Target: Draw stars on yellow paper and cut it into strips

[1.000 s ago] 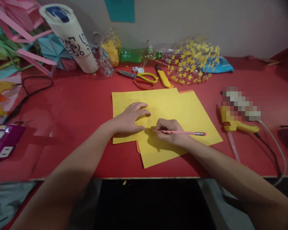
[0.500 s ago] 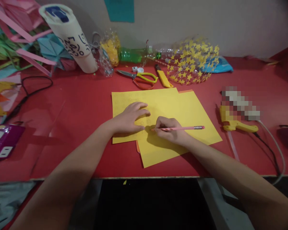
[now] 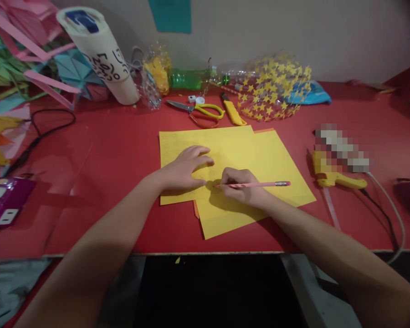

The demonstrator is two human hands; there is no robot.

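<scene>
Two overlapping sheets of yellow paper lie on the red table, with an orange edge peeking out beneath. My left hand rests flat on the left part of the paper, its fingers spread. Faint pencil marks show around it. In my right hand is a pink pencil, eraser end pointing right. Its tip meets the paper just right of my left thumb. Part of the drawing is hidden under my left hand.
Behind the paper lie scissors and a yellow utility knife. Farther back are a green bottle, a star-covered plastic piece and a white tumbler. A yellow glue gun with its cord sits at right, paper crafts at left.
The pencil's eraser end has tipped very slightly toward me. Both hands stay in nearly the same place.
</scene>
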